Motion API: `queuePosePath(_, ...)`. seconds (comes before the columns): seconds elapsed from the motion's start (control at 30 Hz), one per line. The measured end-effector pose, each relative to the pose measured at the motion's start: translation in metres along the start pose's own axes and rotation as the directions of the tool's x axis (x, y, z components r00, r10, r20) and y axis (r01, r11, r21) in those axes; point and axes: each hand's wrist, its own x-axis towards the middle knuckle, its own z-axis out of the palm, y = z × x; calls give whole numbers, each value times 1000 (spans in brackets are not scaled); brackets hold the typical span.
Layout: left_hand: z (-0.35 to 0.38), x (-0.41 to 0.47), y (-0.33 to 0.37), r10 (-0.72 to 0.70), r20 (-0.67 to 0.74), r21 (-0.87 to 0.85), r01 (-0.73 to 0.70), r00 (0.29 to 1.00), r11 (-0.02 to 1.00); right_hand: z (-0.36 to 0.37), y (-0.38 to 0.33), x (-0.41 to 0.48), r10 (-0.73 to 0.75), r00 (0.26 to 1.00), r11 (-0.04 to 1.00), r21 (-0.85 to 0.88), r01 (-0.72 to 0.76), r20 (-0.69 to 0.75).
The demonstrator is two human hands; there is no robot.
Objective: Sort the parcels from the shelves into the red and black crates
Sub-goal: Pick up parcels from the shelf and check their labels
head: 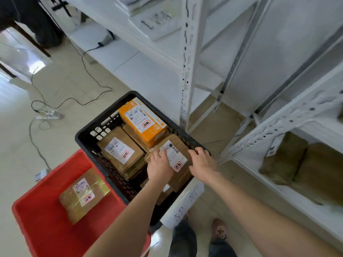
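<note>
Left hand (160, 166) flat, fingers together, on brown cardboard parcel (181, 145), right hand (202, 162) at its edge, grip unclear: likely seating it level in black plastic crate (83, 134).

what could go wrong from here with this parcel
The black crate is already crowded, so the cardboard parcel under the left hand and right hand lies on other parcels and might slide or sit proud. The right hand's fingers are close to the rim and could get pinched. The loose cable on the floor is a trip risk.
</note>
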Motion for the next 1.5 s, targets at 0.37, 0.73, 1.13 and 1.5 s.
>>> queuePosePath(0.37,-33,-67,170,597,-6,394,-547,802,738,-75,130,-126,333,907,942,142,-305,-259)
queuePosePath(0.73,25,-264,327,845,94,551,-735,526,396,-77,285,-345,585,721,811,276,-516,-372)
queuePosePath(1.13,121,-504,479,985,124,523,-851,117,35,-45,438,-596,813,408,573,449,-686,-414)
queuePosePath(1.5,187,-628,630,974,124,405,-886,-191,-226,-46,584,-699,881,209,431,536,-726,-425)
